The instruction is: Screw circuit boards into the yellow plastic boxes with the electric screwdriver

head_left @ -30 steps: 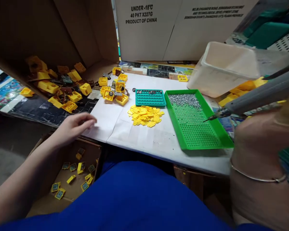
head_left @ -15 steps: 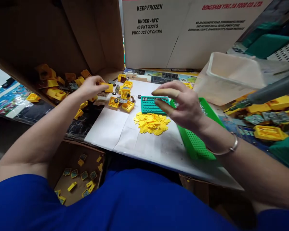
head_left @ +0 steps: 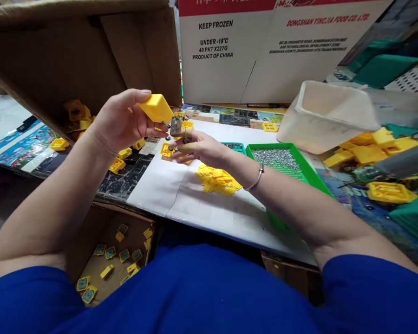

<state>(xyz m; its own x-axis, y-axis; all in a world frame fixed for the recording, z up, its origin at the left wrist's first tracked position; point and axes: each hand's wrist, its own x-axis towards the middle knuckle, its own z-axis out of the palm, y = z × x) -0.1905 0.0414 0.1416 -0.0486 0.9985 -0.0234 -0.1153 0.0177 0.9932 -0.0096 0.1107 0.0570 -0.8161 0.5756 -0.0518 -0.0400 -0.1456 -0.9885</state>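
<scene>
My left hand [head_left: 123, 118] grips a yellow plastic housing [head_left: 156, 107], tilted and raised above the table. Just right of the housing, a small grey circuit board [head_left: 176, 125] stands upright at the fingertips of my right hand [head_left: 205, 147], which appear closed on its lower edge. Small round dark parts show near the board, though I cannot tell how they are joined. Behind my right hand lie more yellow housings [head_left: 166, 150] with parts in them, partly covered. A heap of flat yellow pieces [head_left: 218, 180] rests on the white sheet below my right wrist.
A green basket [head_left: 320, 178] of small metal screws [head_left: 277, 158] and a teal tray [head_left: 237, 146] sit to the right. A cardboard box [head_left: 73, 55] stands left, another box [head_left: 90, 250] below. A translucent bin [head_left: 329, 120] and a grey power screwdriver [head_left: 404, 160] are at right.
My left hand has brought the yellow housing up and closer. My right hand has moved left from above the teal tray to meet it, and the circuit board now shows between them.
</scene>
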